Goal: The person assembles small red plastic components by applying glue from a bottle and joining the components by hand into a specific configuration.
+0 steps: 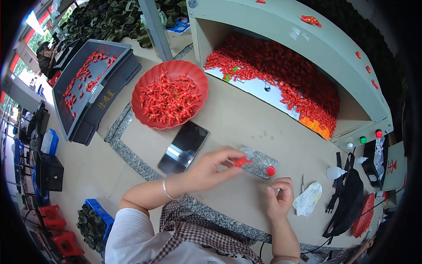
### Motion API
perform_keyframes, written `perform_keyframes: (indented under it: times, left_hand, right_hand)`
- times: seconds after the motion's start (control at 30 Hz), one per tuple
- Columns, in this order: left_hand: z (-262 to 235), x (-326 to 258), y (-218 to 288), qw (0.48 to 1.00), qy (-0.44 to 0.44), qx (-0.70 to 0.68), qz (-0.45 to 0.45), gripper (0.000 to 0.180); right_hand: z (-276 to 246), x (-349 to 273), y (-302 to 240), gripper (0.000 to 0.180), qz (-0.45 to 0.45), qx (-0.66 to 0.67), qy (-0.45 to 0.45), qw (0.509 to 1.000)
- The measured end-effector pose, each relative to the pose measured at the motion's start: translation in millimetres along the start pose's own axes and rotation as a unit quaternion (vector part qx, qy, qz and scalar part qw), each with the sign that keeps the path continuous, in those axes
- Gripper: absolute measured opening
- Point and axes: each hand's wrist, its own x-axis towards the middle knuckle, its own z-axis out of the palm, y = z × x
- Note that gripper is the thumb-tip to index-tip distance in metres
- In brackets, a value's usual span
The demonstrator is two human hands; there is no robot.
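A tan worktable (237, 119) with a speckled stone edge carries a red bowl (140, 114) of small red parts, a black phone (183, 147), a small grey metal plate (260, 162), a crumpled white cloth (307, 199) and a dark tray (94, 86).

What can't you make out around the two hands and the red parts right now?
- Head view: what the right hand pinches is hidden by its curled fingers.
- The small red part at the left hand's fingertips is too small to tell its shape.
- The red pile's back is hidden inside the hopper.
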Motion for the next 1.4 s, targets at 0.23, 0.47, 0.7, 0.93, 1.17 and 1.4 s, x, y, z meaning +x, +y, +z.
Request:
perform_keyframes:
  times: [0.23,0.47,0.7,0.93,1.17,1.4]
  left_hand:
    - [-90.7,3.7,-2.1,0.932,0.276,0.234,0.032,0.034]
    - [-85.2,33.1,28.3,0.849,0.163,0.487,0.121,0.039]
    - [-38.4,138.4,-12.4,0.839,-0.022,0.509,0.189,0.028]
    - [-31.4,243.9,-76.6,0.799,0.034,0.575,0.175,0.026]
    - [-12.6,269.1,-76.4,0.708,-0.021,0.693,0.133,0.016]
    - [-14.1,259.9,-67.3,0.702,-0.009,0.702,0.120,0.015]
  right_hand:
    - [0.5,6.3,-5.5,0.010,-0.047,-0.054,-0.057,0.996]
    - [-4.1,9.0,-5.4,0.008,-0.067,-0.068,-0.069,0.993]
    - [-4.6,9.4,-2.4,0.005,-0.098,-0.082,-0.065,0.990]
    - [-6.2,9.5,-2.8,0.010,-0.128,-0.111,-0.062,0.984]
    - [-13.4,12.3,-1.6,0.010,-0.120,-0.124,-0.060,0.983]
    - [-13.5,13.0,-3.9,0.009,-0.128,-0.115,-0.062,0.983]
